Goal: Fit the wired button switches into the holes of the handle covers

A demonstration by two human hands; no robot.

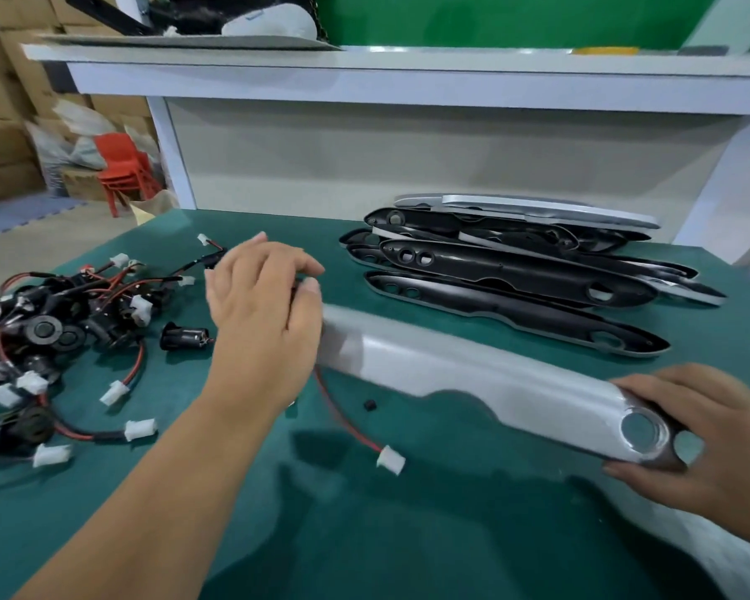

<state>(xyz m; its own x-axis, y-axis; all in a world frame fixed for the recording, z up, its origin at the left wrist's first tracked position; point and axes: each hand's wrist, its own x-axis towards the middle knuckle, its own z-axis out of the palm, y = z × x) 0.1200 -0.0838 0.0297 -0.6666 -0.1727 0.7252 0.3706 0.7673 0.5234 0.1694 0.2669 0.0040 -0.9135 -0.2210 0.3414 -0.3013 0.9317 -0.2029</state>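
Note:
A long silver handle cover (486, 374) lies across the green mat, silver face up. My right hand (702, 439) grips its right end by the round hole. My left hand (265, 309) is at its left end, fingers pinched on a black button switch that is mostly hidden there. A red and black wire (343, 417) with a white plug (391, 459) hangs from under that end. A tangled heap of wired button switches (57, 322) lies at the left. One loose black switch (183, 336) sits beside my left wrist.
A stack of black-lined handle covers (516, 270) lies at the back right of the mat (408, 534). A small black piece (368, 404) rests near the wire. A white shelf (408, 84) runs overhead behind. A red chair (122, 166) and cardboard boxes stand far left.

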